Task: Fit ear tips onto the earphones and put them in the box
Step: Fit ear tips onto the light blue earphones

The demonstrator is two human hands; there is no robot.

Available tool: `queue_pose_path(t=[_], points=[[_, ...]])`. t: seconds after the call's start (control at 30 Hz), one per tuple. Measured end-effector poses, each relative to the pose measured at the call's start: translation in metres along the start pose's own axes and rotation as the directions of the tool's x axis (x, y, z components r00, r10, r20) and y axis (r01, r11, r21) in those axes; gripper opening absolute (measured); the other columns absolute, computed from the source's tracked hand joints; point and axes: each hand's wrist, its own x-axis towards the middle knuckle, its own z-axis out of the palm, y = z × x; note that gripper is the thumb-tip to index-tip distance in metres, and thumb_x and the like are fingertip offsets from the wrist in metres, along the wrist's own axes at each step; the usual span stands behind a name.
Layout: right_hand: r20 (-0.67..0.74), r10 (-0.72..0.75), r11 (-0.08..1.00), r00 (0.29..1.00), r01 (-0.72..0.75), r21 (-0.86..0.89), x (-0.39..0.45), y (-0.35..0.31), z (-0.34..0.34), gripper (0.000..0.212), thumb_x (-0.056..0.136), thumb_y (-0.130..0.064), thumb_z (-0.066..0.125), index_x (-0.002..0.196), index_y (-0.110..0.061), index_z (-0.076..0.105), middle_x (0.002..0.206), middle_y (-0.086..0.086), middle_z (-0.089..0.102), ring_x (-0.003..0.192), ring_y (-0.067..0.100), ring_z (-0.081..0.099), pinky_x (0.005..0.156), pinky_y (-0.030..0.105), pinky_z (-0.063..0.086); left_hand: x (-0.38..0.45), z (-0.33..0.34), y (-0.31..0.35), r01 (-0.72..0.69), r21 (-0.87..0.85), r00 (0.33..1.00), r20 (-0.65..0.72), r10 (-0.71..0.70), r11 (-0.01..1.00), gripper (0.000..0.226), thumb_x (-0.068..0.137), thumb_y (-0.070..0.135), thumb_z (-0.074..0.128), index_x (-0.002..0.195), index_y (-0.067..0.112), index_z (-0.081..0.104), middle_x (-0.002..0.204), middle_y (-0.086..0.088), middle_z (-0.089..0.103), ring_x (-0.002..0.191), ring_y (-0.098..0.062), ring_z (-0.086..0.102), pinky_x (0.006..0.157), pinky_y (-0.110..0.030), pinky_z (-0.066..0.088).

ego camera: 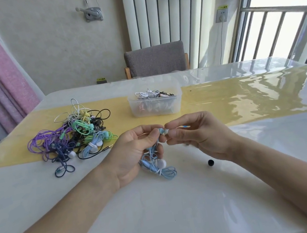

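At frame centre, the left hand (pixel 134 152) grips a blue earphone (pixel 157 165); the right hand (pixel 196 135) pinches a white tip (pixel 166 132) against it. Box (pixel 155 104) sits above, on the surface (pixel 165 216).

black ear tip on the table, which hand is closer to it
Right. The black ear tip lies just below the right hand, by its wrist; the left hand is farther off, across the blue earphones.
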Motion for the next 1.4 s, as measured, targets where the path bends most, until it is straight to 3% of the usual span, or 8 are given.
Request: queue_pose_path(t=[0.17, 0.43, 0.67, 0.77, 1.13, 1.3, 1.4], points=[[0.007, -0.008, 0.999, 1.000, 0.008, 0.051, 0.002, 0.005, 0.001, 0.017, 0.070, -0.008, 0.075, 0.085, -0.011, 0.081, 0.096, 0.021, 0.075, 0.088, 0.031, 0.073, 0.081, 0.031, 0.058, 0.001, 0.001, -0.004, -0.003, 0.007, 1.000, -0.027, 0.004, 1.000, 0.020, 0.079, 0.013, 0.064, 0.097, 0.006, 0.066, 0.074, -0.008, 0.063, 0.059, -0.020, 0.055, 0.054, -0.028, 0.051], [-0.073, -0.021, 1.000, 0.997, 0.022, 0.014, 0.002, 0.009, 0.000, 0.020, 0.071, -0.007, 0.075, 0.091, -0.005, 0.076, 0.092, 0.021, 0.075, 0.083, 0.030, 0.073, 0.078, 0.032, 0.059, 0.001, 0.004, -0.008, -0.002, 0.007, 0.997, -0.077, 0.002, 1.000, 0.012, 0.083, 0.010, 0.063, 0.095, 0.005, 0.064, 0.073, -0.007, 0.063, 0.057, -0.018, 0.055, 0.053, -0.028, 0.051], [-0.089, 0.025, 1.000, 0.996, -0.026, -0.006, 0.001, 0.014, 0.001, 0.021, 0.071, -0.008, 0.075, 0.091, -0.005, 0.077, 0.093, 0.020, 0.076, 0.085, 0.033, 0.074, 0.088, 0.042, 0.059, 0.001, 0.004, -0.013, 0.004, 0.045, 0.994, -0.110, 0.001, 0.999, 0.003, 0.090, 0.004, 0.059, 0.092, 0.004, 0.061, 0.070, -0.007, 0.064, 0.055, -0.017, 0.054, 0.052, -0.029, 0.050], [-0.093, 0.013, 0.998, 0.996, -0.019, -0.062, 0.001, 0.014, 0.000, 0.018, 0.075, -0.005, 0.074, 0.093, -0.003, 0.076, 0.090, 0.017, 0.077, 0.085, 0.030, 0.075, 0.086, 0.037, 0.060, 0.001, 0.005, -0.013, 0.029, 0.018, 0.991, -0.130, -0.027, 0.999, 0.005, 0.091, 0.000, 0.058, 0.091, 0.003, 0.061, 0.069, -0.008, 0.063, 0.053, -0.016, 0.053, 0.050, -0.025, 0.048], [0.009, 0.031, 0.991, 0.999, -0.030, -0.127, -0.002, 0.015, -0.010, 0.017, 0.087, 0.006, 0.069, 0.104, 0.010, 0.072, 0.099, 0.021, 0.076, 0.097, 0.036, 0.073, 0.092, 0.043, 0.058, 0.002, 0.005, -0.016, 0.105, -0.019, 0.987, -0.117, -0.106, 0.994, 0.011, 0.090, -0.003, 0.057, 0.085, 0.004, 0.064, 0.066, -0.011, 0.062, 0.049, -0.016, 0.051, 0.049, -0.023, 0.046], [-0.007, -0.018, 0.989, 1.000, 0.016, -0.146, -0.003, 0.016, -0.010, 0.015, 0.087, 0.005, 0.069, 0.102, 0.009, 0.073, 0.096, 0.021, 0.075, 0.095, 0.037, 0.073, 0.093, 0.050, 0.057, 0.000, 0.011, -0.019, -0.009, 0.120, 0.983, -0.180, 0.030, 0.993, 0.011, 0.090, -0.006, 0.058, 0.086, 0.002, 0.065, 0.065, -0.012, 0.063, 0.048, -0.016, 0.052, 0.050, -0.023, 0.046], [0.002, -0.005, 0.995, 1.000, 0.005, -0.101, -0.004, 0.014, -0.011, 0.016, 0.087, 0.006, 0.067, 0.102, 0.010, 0.072, 0.094, 0.020, 0.076, 0.094, 0.033, 0.073, 0.089, 0.039, 0.058, 0.000, 0.014, -0.021, -0.086, 0.245, 0.968, -0.209, 0.139, 0.966, 0.013, 0.090, -0.007, 0.059, 0.084, 0.003, 0.065, 0.065, -0.010, 0.065, 0.049, -0.017, 0.051, 0.053, -0.024, 0.047]])
